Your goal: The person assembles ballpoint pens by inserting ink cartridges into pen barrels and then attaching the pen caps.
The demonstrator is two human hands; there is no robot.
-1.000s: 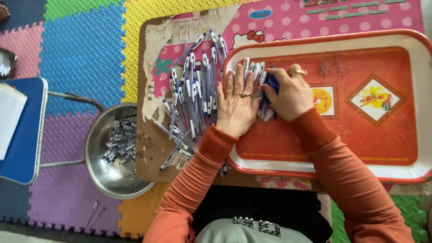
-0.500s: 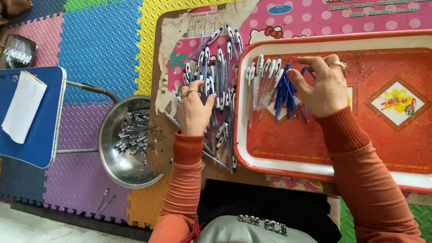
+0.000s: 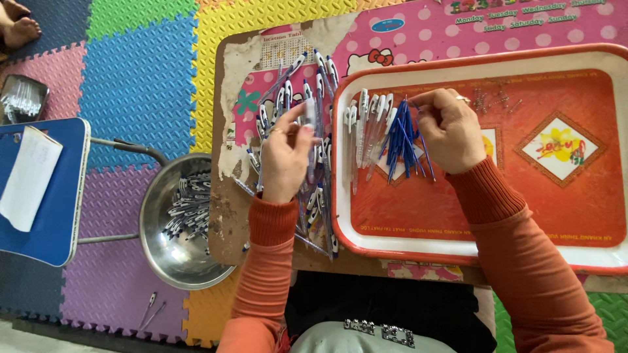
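Pen parts sorted over a low table.
Head view: left hand (image 3: 286, 160) closes on a clear pen barrel (image 3: 310, 140) beside the tray's (image 3: 471, 252) left edge; right hand (image 3: 451, 131) pinches blue refills (image 3: 400, 138) inside. Feeding single refills should prevent jams.

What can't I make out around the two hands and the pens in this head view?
- Whether the left hand grips one pen barrel or several: its fingers cover them.
- What the right hand pinches above the blue refills: too thin, hidden by fingertips.
- Small metal bits on the tray: too small to identify.
- The tray's right end: cut off by the frame edge.
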